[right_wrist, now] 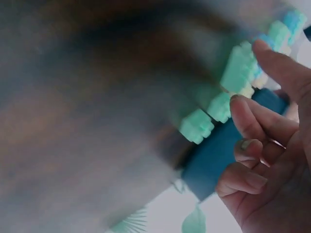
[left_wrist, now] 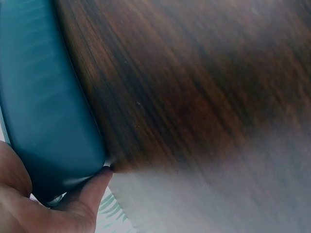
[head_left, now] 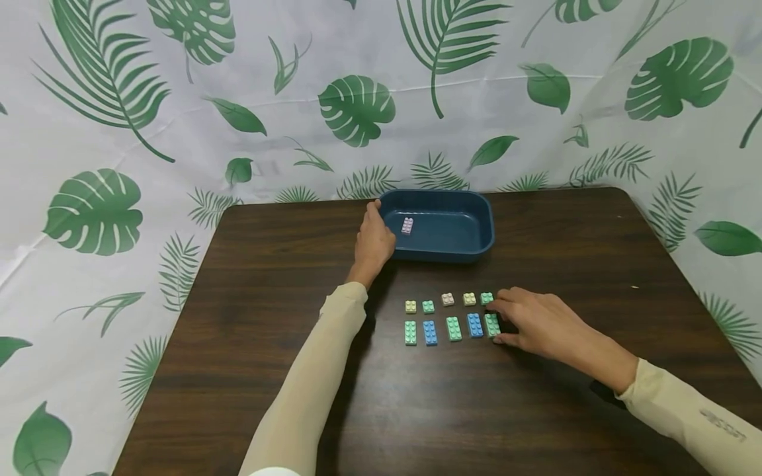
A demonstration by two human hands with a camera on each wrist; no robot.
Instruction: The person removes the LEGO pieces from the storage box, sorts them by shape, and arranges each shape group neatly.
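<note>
My left hand (head_left: 374,241) grips the left end of a dark blue tray (head_left: 437,255), with the thumb and a finger on its wall in the left wrist view. A pale pink brick (head_left: 407,226) lies inside the tray. My right hand (head_left: 538,324) reaches over the right end of two rows of toy bricks. Its thumb and index finger stand apart around the ends of a long green brick (head_left: 492,324); whether they touch it I cannot tell. Just beyond is a small green brick (head_left: 487,298). In the right wrist view the other fingers are curled beneath, holding nothing.
The near row has a long green brick (head_left: 411,333), a blue brick (head_left: 430,333) and several more. Small yellow, green and pink bricks (head_left: 448,299) form the far row. Leaf-print cloth (head_left: 268,152) hangs behind the dark wooden table (head_left: 268,297).
</note>
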